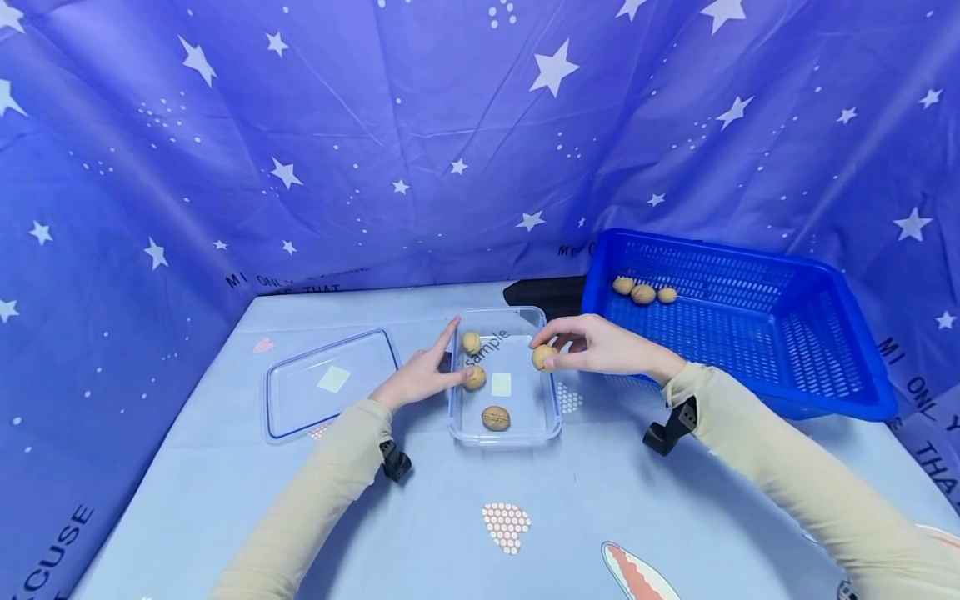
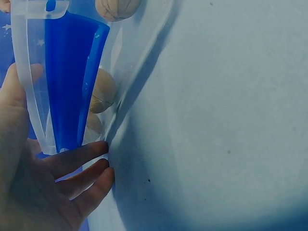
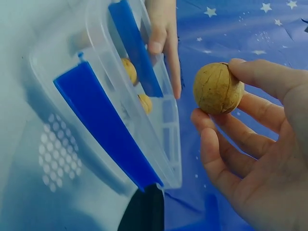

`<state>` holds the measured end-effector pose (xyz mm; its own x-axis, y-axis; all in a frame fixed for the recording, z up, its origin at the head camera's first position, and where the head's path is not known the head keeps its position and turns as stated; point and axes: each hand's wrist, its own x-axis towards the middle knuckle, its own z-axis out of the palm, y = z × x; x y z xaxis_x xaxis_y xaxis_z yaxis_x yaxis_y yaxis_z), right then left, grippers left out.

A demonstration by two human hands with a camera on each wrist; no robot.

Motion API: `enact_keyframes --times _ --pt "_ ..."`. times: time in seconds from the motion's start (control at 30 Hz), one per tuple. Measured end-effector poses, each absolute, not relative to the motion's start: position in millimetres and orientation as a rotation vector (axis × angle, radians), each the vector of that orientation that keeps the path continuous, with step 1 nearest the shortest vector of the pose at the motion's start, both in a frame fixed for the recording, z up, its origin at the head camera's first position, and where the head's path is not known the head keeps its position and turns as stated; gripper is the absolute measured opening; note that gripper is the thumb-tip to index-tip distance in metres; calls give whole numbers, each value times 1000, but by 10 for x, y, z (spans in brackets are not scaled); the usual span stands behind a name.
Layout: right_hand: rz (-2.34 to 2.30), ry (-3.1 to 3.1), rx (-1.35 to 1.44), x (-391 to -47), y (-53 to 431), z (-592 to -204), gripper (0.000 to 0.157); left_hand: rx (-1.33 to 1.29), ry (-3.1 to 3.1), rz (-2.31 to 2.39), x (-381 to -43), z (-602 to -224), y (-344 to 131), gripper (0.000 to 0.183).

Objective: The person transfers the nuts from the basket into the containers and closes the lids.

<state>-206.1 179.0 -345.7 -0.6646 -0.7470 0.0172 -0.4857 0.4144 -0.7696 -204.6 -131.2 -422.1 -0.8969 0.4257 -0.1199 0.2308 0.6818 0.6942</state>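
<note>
At the right rim of a clear plastic container [image 1: 525, 417], my right hand [image 1: 600, 343] pinches a walnut [image 3: 217, 89] between thumb and fingertips. My left hand [image 1: 422, 377] holds the container's left wall, thumb over the rim and fingers along the outside. Inside, one walnut [image 1: 471, 342] lies at the back left, another walnut [image 1: 474, 377] just in front of it near the left thumb, and a third walnut [image 1: 496, 418] near the front wall. Blue latches [image 2: 72, 77] hang out from the container's sides.
Left of the container lies its clear lid [image 1: 367, 358] with a blue seal. A blue perforated basket [image 1: 810, 333] stands at the right, with three walnuts [image 1: 642, 294] in its back left corner. Something black [image 1: 543, 292] lies behind the container. Starry blue cloth [image 1: 337, 200] closes off the back.
</note>
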Motion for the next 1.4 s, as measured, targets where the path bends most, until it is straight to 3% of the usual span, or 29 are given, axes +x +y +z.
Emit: enact_keyframes --times 0.7,1.4 --pt "-1075 2219 -1239 -2062 1464 -3814 23 551 2608 1051 -2048 -4260 -1334 92" --pt "-1092 2315 -1114 -2060 1732 -3579 21 559 2616 1047 -2055 -4269 -1336 91"
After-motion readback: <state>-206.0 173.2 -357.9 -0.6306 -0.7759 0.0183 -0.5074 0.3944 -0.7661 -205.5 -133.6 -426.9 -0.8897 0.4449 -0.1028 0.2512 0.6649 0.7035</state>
